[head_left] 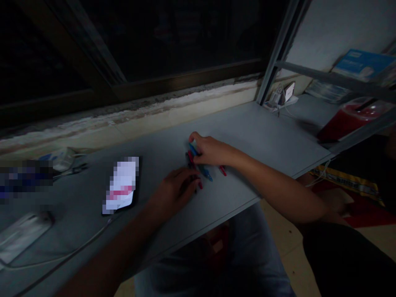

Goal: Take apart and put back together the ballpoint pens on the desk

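Note:
My right hand point(208, 150) reaches in from the right, its fingers closed on a blue pen point(205, 172) that slants across the grey table. Beside it, my left hand point(177, 185) has thumb and fingers curled round the lower ends of a red pen point(190, 156) and a black pen point(187, 159). Those two lie close against the blue one, and their middles are partly covered by my fingers. Another red pen point(222, 170) lies on the table under my right wrist, its upper part hidden.
A lit phone point(123, 181) lies left of my hands, with a white cable point(89, 239) nearby. Further left is a pale device point(26, 235). A metal frame post point(272, 74) rises at the right, before a red container point(346, 119) and a blue box point(365, 64).

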Motion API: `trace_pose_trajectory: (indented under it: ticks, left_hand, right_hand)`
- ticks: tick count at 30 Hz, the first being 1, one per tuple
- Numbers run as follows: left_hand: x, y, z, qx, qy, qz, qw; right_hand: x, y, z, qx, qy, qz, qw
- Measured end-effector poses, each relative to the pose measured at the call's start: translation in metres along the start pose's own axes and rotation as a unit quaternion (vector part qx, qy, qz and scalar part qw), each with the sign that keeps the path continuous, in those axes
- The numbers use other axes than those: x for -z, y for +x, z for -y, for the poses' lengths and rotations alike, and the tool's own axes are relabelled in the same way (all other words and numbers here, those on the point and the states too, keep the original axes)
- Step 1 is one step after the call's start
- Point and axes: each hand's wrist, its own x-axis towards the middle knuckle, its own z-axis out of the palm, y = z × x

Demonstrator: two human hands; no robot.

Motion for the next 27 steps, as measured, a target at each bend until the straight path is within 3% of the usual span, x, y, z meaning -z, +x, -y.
trace_pose_trajectory:
  ticks: [2, 5, 8, 11, 15, 22, 27]
  left_hand:
    - [0.002, -0.001, -0.002, 0.036, -0.008, -0.033, 0.999]
    - [0.004, -0.001, -0.003, 0.089, -0.005, -0.092, 0.992]
    - [0.006, 0.0, -0.001, 0.117, 0.016, -0.137, 0.983]
    - [0.007, 0.001, 0.001, 0.12, 0.024, -0.146, 0.982]
    - [0.008, 0.0, 0.002, 0.11, 0.041, -0.145, 0.983]
    - [0.012, -0.001, 0.003, 0.046, 0.128, -0.175, 0.975]
    - [0.013, -0.002, 0.006, 0.0, 0.175, -0.15, 0.973]
  right_hand:
    - [0.004, 0.002, 0.001, -0.022, 0.119, -0.02, 0.992]
    - [0.007, 0.005, 0.006, -0.053, 0.304, 0.002, 0.951]
    - [0.003, 0.006, 0.009, -0.061, 0.401, 0.005, 0.914]
    - [0.0, 0.007, 0.009, -0.069, 0.417, 0.005, 0.906]
    - [0.001, 0.006, 0.01, -0.09, 0.378, 0.01, 0.921]
    - [0.003, 0.003, 0.01, -0.129, 0.39, 0.001, 0.912]
    - [0.003, 0.003, 0.012, -0.139, 0.401, -0.005, 0.905]
